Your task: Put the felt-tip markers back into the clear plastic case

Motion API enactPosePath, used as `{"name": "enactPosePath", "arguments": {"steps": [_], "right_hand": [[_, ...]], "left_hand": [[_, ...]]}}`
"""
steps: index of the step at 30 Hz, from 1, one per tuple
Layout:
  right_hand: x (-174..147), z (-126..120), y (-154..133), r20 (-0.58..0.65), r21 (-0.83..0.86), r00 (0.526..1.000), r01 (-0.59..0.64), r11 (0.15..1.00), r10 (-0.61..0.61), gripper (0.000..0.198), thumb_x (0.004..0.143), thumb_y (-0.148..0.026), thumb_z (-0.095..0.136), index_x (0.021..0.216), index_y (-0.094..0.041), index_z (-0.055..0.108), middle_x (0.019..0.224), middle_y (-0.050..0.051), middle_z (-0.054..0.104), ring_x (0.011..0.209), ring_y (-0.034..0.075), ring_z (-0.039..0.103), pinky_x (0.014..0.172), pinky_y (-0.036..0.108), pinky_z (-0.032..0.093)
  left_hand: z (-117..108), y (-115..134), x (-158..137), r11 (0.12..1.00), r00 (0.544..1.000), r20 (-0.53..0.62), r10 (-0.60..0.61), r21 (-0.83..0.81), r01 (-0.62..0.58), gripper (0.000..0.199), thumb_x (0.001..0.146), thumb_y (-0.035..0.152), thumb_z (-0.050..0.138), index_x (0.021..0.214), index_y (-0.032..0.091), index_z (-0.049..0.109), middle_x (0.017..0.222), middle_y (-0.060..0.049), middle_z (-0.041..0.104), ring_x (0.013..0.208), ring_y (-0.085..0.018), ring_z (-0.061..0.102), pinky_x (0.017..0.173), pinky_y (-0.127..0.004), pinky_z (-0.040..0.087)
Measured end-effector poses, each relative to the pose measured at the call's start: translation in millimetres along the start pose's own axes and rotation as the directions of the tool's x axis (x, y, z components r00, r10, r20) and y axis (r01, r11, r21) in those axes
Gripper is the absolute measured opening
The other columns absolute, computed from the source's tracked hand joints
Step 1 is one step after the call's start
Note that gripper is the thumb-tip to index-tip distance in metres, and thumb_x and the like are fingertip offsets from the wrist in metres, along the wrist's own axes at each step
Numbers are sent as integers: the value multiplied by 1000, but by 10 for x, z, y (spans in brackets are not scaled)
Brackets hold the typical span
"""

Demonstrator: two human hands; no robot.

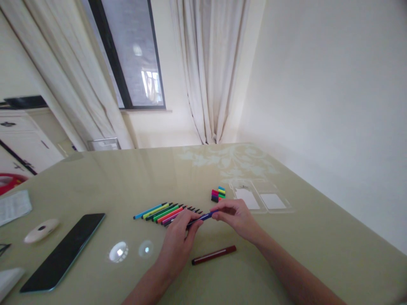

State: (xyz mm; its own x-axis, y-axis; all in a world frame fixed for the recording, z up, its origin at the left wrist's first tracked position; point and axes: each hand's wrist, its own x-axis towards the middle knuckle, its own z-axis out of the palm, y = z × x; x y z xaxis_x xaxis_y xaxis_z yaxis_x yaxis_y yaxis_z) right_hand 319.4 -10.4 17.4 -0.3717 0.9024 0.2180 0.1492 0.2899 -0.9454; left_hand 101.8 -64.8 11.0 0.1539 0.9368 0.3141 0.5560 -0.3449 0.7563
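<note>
A dark blue felt-tip marker (206, 216) is held between my two hands above the table. My left hand (180, 237) grips its barrel, and the fingers of my right hand (233, 216) pinch the blue cap end. Behind my left hand lies a slanted row of uncapped markers (159, 212) in several colours, some partly hidden by that hand. Just beyond my right hand sits a small cluster of coloured caps (218, 193). Nearer to me, a dark red marker (214, 255) with its cap on lies by itself.
The pale table (104, 182) has a clear two-part plastic case (262, 195) with white cards at the right. At the left are a black tablet-like slab (63, 252), a white oval object (42, 231) and paper (14, 207). A wall (333, 106) runs along the right side.
</note>
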Motion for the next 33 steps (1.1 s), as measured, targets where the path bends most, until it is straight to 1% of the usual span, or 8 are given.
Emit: {"name": "enactPosePath", "arguments": {"steps": [4,9,13,16,19,21,25,33], "right_hand": [[62,-127,-4,35,-139,999,14,990,-10,22,86,-45,76,91,-23,81,83,3,76,77,20,67,71,31,52],[145,-348,151,-222,-425,967,18,905,-123,27,94,-44,63,98,-21,78,91,6,77,80,21,67,76,33,52],[205,-350,283,-213,-688,953,12,726,-217,23,98,-31,57,98,-20,77,94,8,73,92,23,65,87,35,49],[325,-254,258,-154,-827,972,-29,562,-176,21,99,-25,57,99,-21,78,103,8,72,101,23,62,91,35,45],[509,-158,166,-127,-916,989,-91,390,-70,23,100,-27,57,96,-21,78,110,9,71,105,24,61,90,35,43],[636,-112,116,-133,-940,991,-126,315,0,22,99,-26,59,92,-20,79,109,10,72,106,25,61,89,35,41],[833,-40,100,-144,-949,988,-155,274,60,20,94,-22,61,84,-18,79,102,13,73,103,27,62,87,36,39],[977,6,81,-81,-957,991,-106,268,102,23,95,-20,58,83,-16,77,103,14,73,104,27,61,89,37,37]], "left_hand": [[23,46,5,998,992,125,10,57,-17,22,102,36,50,96,23,66,93,-4,70,85,-20,63,76,-31,48],[107,49,-45,984,961,272,46,152,-90,15,98,30,57,96,23,70,102,-6,70,98,-23,62,89,-36,47],[139,60,-81,988,943,333,16,139,-66,12,94,31,63,94,24,73,102,-5,69,98,-23,63,87,-34,47],[111,46,-53,991,943,330,48,101,-85,13,92,35,67,92,24,74,100,-5,69,98,-22,63,87,-33,46],[33,-21,32,986,974,224,37,152,-73,17,96,32,60,88,22,72,99,-5,68,97,-22,62,88,-34,45],[-44,-80,100,967,992,126,8,251,-40,20,98,29,56,86,21,70,96,-5,68,95,-23,61,87,-35,44],[-187,-168,183,915,996,81,-25,404,-10,13,93,28,64,83,22,69,93,-4,67,96,-25,59,85,-36,40],[-216,-172,167,899,984,155,-85,439,8,12,89,30,68,81,21,70,93,-4,66,95,-26,59,81,-35,38]]}}
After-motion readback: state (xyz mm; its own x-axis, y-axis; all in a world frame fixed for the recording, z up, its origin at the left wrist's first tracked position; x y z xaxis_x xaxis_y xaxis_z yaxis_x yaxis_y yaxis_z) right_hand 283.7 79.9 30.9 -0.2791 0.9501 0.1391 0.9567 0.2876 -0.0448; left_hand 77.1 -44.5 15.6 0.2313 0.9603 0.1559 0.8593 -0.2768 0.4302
